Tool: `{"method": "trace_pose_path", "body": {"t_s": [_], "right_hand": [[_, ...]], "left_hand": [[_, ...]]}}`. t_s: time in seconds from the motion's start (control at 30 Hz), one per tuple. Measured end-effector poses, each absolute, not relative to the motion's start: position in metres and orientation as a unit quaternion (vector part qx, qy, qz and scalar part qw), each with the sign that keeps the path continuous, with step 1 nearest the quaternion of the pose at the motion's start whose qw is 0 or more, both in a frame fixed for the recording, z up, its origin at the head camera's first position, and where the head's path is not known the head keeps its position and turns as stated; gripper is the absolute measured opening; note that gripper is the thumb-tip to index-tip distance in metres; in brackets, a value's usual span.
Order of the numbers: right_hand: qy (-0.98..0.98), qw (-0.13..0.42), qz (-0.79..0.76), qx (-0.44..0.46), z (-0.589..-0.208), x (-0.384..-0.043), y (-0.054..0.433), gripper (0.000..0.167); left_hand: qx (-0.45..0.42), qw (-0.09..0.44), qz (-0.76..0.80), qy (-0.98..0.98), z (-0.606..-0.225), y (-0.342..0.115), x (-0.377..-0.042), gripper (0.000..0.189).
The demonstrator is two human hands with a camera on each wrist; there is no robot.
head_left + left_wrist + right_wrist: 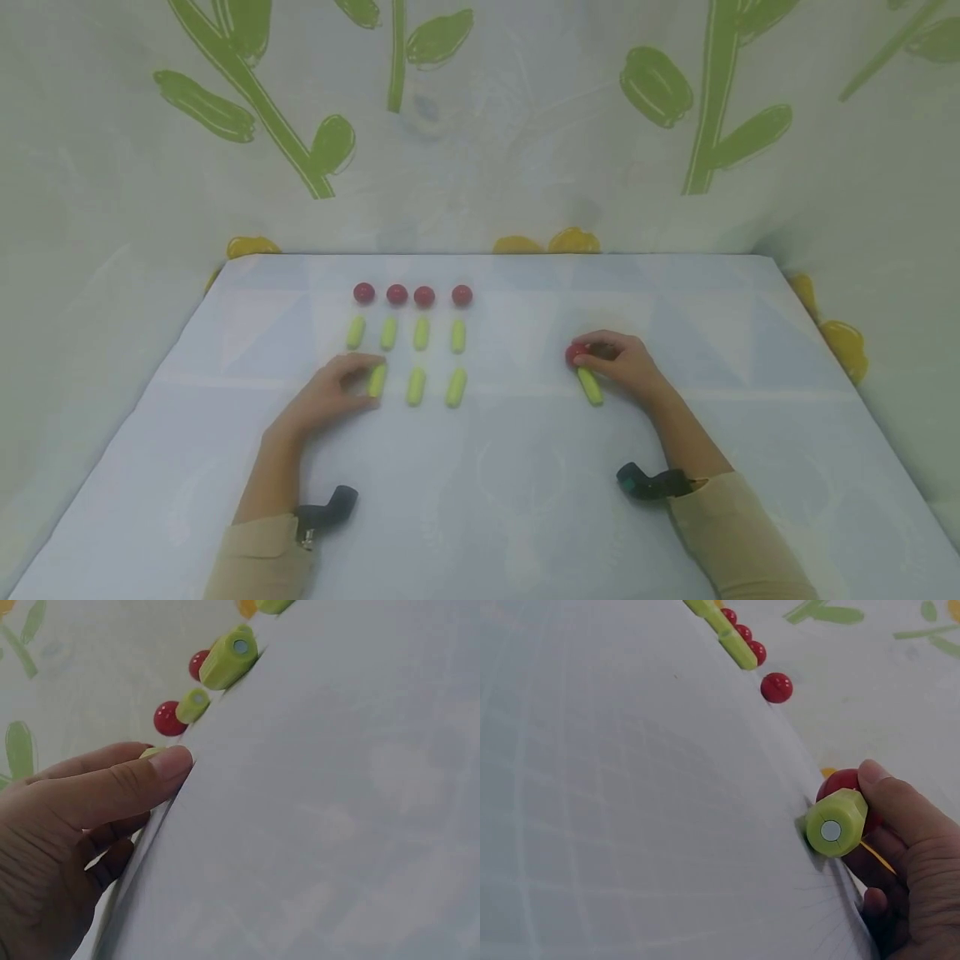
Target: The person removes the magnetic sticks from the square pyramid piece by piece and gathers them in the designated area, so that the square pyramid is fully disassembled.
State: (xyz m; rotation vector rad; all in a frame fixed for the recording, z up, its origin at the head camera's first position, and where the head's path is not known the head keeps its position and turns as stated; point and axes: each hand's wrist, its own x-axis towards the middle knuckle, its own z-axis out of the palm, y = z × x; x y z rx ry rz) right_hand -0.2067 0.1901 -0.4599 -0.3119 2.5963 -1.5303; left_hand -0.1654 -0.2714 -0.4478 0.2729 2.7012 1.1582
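My left hand (333,390) pinches a yellow-green rod (377,382) end to end between thumb and fingers. In the left wrist view the thumb covers most of that rod. On the right, my right hand (626,362) grips a red ball (574,354) between thumb and fingers. Another yellow-green rod (591,387) meets this ball and slants toward me. Its near end shows a pale round disc (830,830) in the right wrist view. Beside the left hand lie two more rods, one of them nearest (416,387), in the front row.
Behind the front row lies a row of several yellow-green rods (422,333). Farther back, several red balls (424,297) form a line near the table's far edge. The white table (525,467) meets a wall with painted green leaves (656,86). Each wrist wears a black camera (330,510).
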Motion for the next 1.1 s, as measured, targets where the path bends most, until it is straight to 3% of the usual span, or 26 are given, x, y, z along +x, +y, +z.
{"method": "trace_pose_path", "body": {"t_s": [0.27,0.57,0.87,1.1], "right_hand": [[0.858,0.063,-0.501,-0.098,-0.458,-0.207,0.189,0.042],[0.86,0.047,-0.496,-0.114,-0.459,-0.207,0.19,0.04],[0.859,0.014,-0.49,-0.147,-0.46,-0.206,0.189,0.034],[0.863,0.04,-0.488,-0.126,-0.459,-0.207,0.19,0.038]], "left_hand": [[0.091,0.082,0.398,0.909,-0.446,-0.27,-0.164,0.066],[0.176,-0.024,0.381,0.907,-0.441,-0.254,-0.165,0.065],[0.21,-0.007,0.405,0.89,-0.434,-0.215,-0.162,0.063],[0.254,0.005,0.415,0.874,-0.432,-0.189,-0.16,0.061]]}}
